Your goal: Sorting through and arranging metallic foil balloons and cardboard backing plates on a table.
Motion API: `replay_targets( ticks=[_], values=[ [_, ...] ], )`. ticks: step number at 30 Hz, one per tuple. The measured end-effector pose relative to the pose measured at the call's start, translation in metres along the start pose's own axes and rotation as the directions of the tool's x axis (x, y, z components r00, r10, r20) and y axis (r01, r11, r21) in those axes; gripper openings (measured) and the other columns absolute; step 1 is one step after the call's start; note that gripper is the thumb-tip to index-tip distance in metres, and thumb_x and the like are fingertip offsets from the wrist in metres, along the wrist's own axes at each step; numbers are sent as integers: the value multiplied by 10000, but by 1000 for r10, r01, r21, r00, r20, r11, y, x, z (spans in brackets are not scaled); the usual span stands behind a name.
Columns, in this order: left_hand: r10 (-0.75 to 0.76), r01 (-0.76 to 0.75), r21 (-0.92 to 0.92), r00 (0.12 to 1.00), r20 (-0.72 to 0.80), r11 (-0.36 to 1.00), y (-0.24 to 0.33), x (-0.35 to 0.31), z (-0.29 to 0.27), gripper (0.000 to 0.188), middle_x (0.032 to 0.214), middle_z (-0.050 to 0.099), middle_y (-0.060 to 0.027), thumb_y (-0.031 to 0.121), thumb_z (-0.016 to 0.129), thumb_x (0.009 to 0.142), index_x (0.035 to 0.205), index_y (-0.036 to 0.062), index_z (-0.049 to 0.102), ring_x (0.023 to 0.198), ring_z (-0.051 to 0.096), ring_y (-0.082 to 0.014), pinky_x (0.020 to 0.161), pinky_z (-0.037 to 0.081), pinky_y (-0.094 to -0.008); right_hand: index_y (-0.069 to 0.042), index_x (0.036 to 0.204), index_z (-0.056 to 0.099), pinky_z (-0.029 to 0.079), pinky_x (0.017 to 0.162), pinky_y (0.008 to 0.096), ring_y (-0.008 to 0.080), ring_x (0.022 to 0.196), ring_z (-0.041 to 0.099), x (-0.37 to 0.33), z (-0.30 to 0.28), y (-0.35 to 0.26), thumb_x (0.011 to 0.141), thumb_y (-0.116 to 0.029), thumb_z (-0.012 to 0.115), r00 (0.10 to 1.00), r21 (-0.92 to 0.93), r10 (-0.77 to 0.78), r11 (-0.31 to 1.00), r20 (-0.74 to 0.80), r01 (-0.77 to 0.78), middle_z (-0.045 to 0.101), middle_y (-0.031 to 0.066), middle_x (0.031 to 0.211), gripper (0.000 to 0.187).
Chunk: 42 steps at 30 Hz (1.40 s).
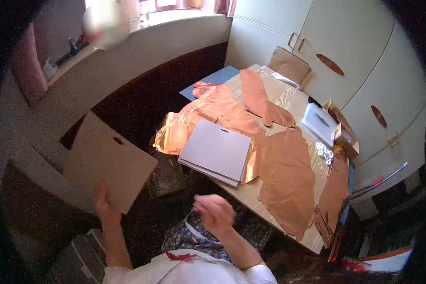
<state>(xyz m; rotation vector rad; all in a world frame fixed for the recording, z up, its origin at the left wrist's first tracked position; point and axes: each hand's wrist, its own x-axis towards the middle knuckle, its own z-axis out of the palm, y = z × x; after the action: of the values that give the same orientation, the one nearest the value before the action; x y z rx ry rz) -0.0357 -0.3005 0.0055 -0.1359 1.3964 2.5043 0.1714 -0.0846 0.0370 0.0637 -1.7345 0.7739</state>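
At the left, my left hand [105,205] grips the lower edge of a flat grey-beige board [111,161]. The board is tilted, off the table, with a small dark hanger slot near its upper right edge. In front of my body is my right hand [215,211], its fingers curled together and slightly blurred, with nothing visible in them. It is apart from the table edge. Past it, a stack of pale grey boards [215,149] lies at the table's near left edge, the top one with a similar slot.
Copper-coloured, crumpled sheets [288,175] cover much of the wooden table [281,87]. At its right stand a translucent plastic box [318,124], small white round pieces [324,153] and an open carton [348,140]. A brown cushion [288,66] leans by the pale cabinets [350,42].
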Motion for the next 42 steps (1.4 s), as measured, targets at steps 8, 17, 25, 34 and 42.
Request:
replay_targets(
  ticks=[8,17,25,34,42],
  values=[
    [143,-144,-13,989,-40,990,18,-18,13,580,1233,455,-192,238,613,849,1259,-92,368,1131,470,-323,948,407,-457,-7,1140,543,484,823,403,347,960,576,-75,46,87,811,-25,479,710,-328,517,855,478,-402,587,177,1078,335],
    [121,-123,106,992,22,987,-8,-12,18,582,1205,475,-192,233,628,836,1250,-87,376,1103,495,-320,902,446,-458,-27,992,621,471,814,372,325,926,592,-133,-84,61,813,-179,578,270,-572,828,541,492,-617,621,168,979,239],
    [-29,24,49,994,102,999,-22,-11,32,571,1223,462,-179,195,615,841,1276,-64,351,1119,475,-311,954,397,-460,-41,952,590,476,787,400,341,915,565,-167,-83,39,791,-194,619,292,-715,875,483,385,-505,565,147,1029,225],
    [-52,47,144,998,32,988,-26,-13,38,597,1257,429,-167,160,622,830,1303,-42,318,1154,442,-302,974,370,-479,-67,878,594,486,713,406,322,817,592,-148,-26,15,787,-140,566,296,-425,573,792,764,-438,585,130,800,120],
    [40,-56,54,966,255,997,-27,-6,21,583,1264,428,-156,177,603,845,1319,-6,318,1165,435,-291,970,370,-477,-70,857,594,507,650,431,324,780,612,-174,-8,30,791,-143,529,103,-409,432,893,896,-185,592,134,804,118]
  ],
)
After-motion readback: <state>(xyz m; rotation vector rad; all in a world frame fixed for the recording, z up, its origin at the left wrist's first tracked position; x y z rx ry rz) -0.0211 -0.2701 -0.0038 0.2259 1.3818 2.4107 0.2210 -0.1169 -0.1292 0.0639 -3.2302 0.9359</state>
